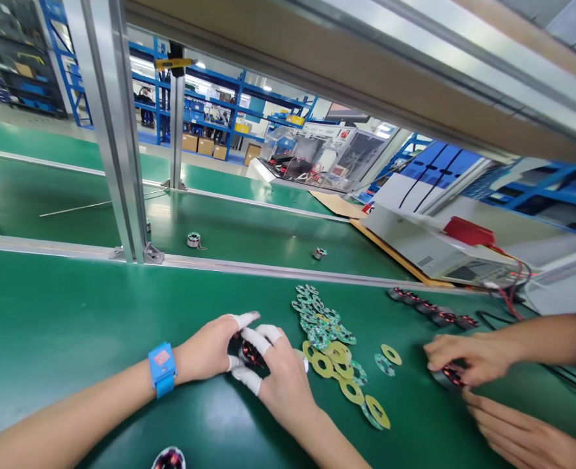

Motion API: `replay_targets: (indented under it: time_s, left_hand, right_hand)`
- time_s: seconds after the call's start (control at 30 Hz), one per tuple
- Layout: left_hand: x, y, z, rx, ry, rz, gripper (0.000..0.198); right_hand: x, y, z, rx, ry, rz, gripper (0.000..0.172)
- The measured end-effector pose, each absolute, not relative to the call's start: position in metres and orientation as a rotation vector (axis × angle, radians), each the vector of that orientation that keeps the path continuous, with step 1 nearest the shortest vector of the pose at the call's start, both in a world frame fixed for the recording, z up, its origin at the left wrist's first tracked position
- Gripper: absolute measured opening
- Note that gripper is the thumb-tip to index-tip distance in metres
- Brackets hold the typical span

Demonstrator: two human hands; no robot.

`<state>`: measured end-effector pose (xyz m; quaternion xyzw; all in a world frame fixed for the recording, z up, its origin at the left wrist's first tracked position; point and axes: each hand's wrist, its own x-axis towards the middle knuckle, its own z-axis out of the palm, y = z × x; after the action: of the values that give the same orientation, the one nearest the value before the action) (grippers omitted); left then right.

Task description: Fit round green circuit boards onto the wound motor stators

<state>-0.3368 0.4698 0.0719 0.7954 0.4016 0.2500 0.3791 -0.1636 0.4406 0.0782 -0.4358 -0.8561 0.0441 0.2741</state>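
Between my two hands is a motor stator (251,353) with copper windings, partly hidden by my fingers. My left hand (209,348) grips it from the left, with white finger cots on its fingertips and a blue wristband (162,369) behind it. From the right, my right hand (285,378) closes on the same stator, its fingers in white cots too. A pale rounded edge (303,360) shows beside the right hand; I cannot tell what it is. Right of my hands lie a heap of green ring-shaped circuit boards (318,337) and several yellow rings (322,365).
Another stator (169,459) sits at the bottom edge. At right, a co-worker's hands (478,358) handle a stator (448,376). A row of stators (427,306) stands near the metal rail (268,270). An aluminium post (114,130) rises at left; a grey box-shaped device (429,247) stands at back right.
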Motion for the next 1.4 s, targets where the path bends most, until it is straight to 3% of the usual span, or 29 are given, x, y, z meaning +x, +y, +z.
replay_targets:
  time_s: [0.07, 0.2, 0.27, 0.73, 0.97, 1.23, 1.4]
  left_hand:
    - [-0.337, 0.469, 0.073, 2.086, 1.035, 0.614, 0.073]
    - [-0.339, 0.469, 0.078, 2.218, 0.935, 0.506, 0.027]
    - [-0.34, 0.47, 0.08, 2.262, 0.931, 0.491, 0.018]
    - [-0.343, 0.472, 0.08, 2.372, 0.982, 0.477, 0.028]
    - [-0.343, 0.472, 0.081, 2.385, 1.003, 0.441, 0.027]
    - [-0.342, 0.469, 0.081, 2.498, 1.069, 0.418, 0.027]
    - [-0.342, 0.465, 0.085, 2.533, 1.191, 0.382, 0.021]
  right_hand:
    - [-0.163, 0.441, 0.074, -1.1, -2.301, 0.098, 0.037]
    - [-0.161, 0.441, 0.073, -1.009, -2.258, 0.224, 0.018]
    - [-0.16, 0.441, 0.076, -0.97, -2.251, 0.272, 0.016]
    - [-0.143, 0.44, 0.088, -0.963, -2.371, 0.133, 0.028]
    - [-0.147, 0.44, 0.093, -0.94, -2.412, 0.215, 0.022]
    - [-0.15, 0.435, 0.094, -0.885, -2.299, 0.079, 0.024]
    - [-0.164, 0.421, 0.093, -0.722, -2.706, -0.123, 0.032]
